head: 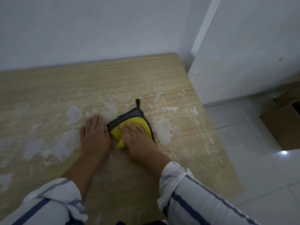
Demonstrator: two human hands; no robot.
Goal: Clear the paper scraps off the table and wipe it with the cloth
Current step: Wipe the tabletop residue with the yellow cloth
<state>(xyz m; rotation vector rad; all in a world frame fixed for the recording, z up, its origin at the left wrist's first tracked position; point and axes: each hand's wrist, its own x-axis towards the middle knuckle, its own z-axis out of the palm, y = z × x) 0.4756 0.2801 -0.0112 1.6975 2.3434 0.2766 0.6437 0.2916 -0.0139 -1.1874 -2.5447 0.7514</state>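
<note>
A folded yellow cloth [137, 121] with a grey edge and a dark loop lies in the middle of the wooden table [48, 88]. My right hand [135, 137] lies flat on top of the cloth, fingers spread, pressing it down. My left hand [94, 135] rests flat on the table just left of the cloth, touching its edge, holding nothing. White paper scraps and torn residue [73, 113] lie scattered around both hands, with larger patches to the left [65, 143] and right [164, 130] of the cloth.
The table's right edge [209, 127] drops to a white tiled floor [259, 168]. A cardboard box [282, 125] stands on the floor at the far right. White walls rise behind the table and at the right corner.
</note>
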